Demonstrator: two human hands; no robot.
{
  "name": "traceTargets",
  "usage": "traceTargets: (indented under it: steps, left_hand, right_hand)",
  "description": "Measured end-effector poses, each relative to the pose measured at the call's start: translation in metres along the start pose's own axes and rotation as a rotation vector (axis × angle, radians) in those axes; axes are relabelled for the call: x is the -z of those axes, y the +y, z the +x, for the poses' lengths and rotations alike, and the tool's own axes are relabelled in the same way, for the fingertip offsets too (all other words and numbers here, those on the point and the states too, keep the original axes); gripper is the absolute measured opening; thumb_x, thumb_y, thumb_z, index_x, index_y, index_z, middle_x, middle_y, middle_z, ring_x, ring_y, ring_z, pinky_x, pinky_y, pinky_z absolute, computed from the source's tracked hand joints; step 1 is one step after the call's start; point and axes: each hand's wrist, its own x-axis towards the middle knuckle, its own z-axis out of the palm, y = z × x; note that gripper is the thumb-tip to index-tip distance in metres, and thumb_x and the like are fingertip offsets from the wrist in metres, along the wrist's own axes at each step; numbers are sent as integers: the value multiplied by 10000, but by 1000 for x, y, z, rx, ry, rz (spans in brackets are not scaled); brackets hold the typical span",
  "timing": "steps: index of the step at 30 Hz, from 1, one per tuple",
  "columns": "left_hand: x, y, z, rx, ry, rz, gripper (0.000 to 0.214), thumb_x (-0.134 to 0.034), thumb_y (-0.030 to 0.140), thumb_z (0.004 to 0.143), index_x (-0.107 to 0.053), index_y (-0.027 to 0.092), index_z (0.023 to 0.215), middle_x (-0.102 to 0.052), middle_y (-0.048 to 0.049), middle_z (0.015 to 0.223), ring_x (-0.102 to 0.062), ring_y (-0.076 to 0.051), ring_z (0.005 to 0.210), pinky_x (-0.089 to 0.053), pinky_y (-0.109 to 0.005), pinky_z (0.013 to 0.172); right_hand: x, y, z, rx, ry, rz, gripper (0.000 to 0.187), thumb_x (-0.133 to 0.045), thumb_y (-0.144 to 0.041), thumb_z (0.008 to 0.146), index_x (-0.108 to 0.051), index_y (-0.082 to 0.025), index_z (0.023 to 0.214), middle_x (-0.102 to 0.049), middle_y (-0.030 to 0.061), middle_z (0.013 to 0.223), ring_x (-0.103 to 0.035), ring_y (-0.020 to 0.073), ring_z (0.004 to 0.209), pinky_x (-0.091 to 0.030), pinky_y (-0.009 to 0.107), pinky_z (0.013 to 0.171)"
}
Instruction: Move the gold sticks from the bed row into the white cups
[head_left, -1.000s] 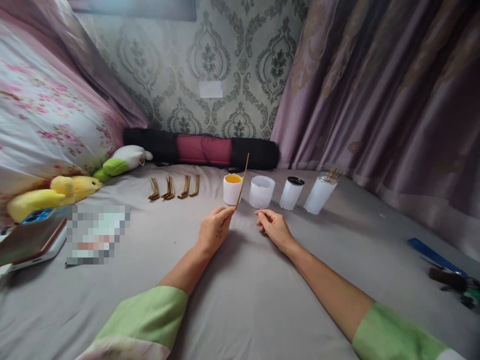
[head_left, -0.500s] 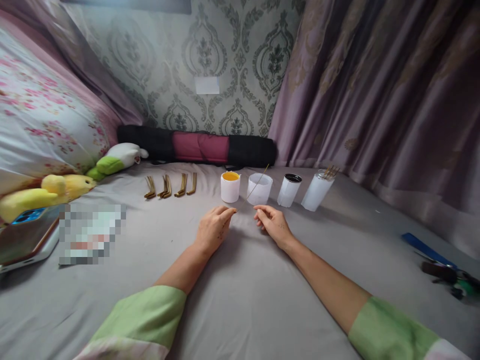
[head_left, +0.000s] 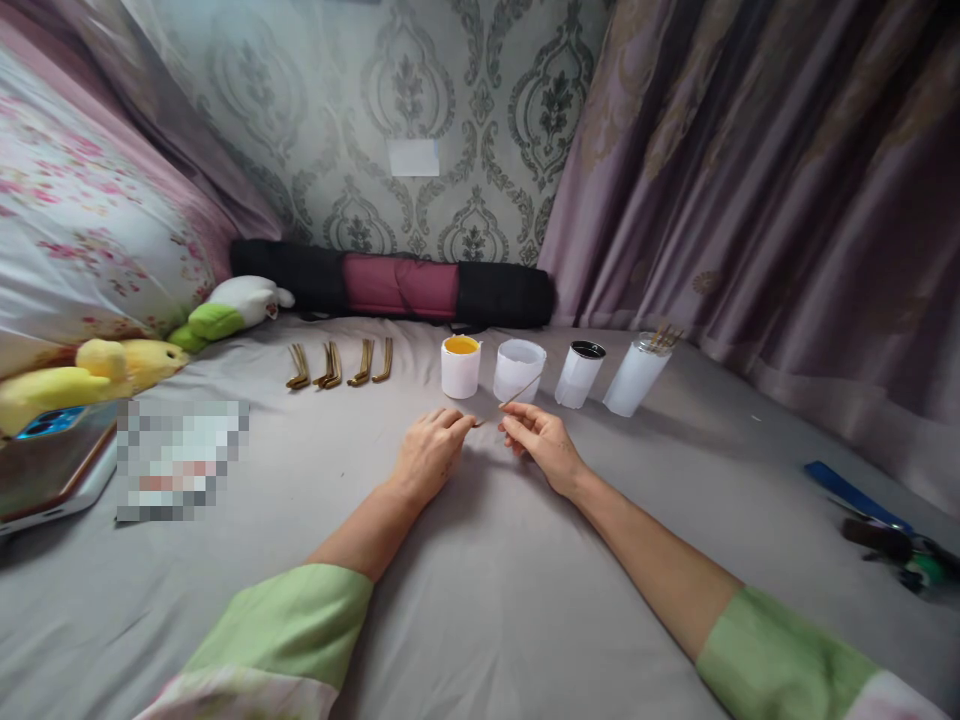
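In the head view my right hand pinches a thin brown stick, which slants up to the right in front of a white translucent cup. My left hand is closed with its knuckles up. From its fingertips pokes the end of a small brown piece, mostly hidden by the fingers. Behind the left hand stands a white cup with a yellow-orange inside. Right of the translucent cup is a white cup with a dark inside, then a tilted-looking white container with several thin sticks standing in it.
Several bundles of bent brown sticks lie in a row at the back left. Yellow and white-green plush toys, a phone and a blurred-out packet are on the left. A blue strip and dark small items lie far right.
The thin stick has tipped lower and to the right, its near end now in my right fingers. The brown piece shows more at my left fingertips. The view has shifted slightly.
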Motion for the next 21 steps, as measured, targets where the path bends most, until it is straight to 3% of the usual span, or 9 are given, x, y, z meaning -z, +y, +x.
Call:
traceTargets:
  steps: [12, 21]
  left_hand:
    - [1, 4, 1, -42, -29, 3, 273, -362, 158, 814, -559, 209, 997, -554, -60, 841, -478, -167, 843, -380, -276, 715]
    - [-4, 3, 1, 20, 11, -132, 273, -340, 193, 833, -577, 207, 967, -567, -60, 841, -504, -153, 821, -390, -259, 711]
  right_hand:
    - [-2, 0, 0, -82, -18, 91, 333, -561, -397, 687, -579, -142, 900, -574, 22, 713, -503, 65, 541, -362, 180, 468]
    - [-2, 0, 0, -95, -3, 92, 326, -565, -402, 681, -581, -141, 876, -577, 18, 700, -500, 63, 531, -362, 180, 461]
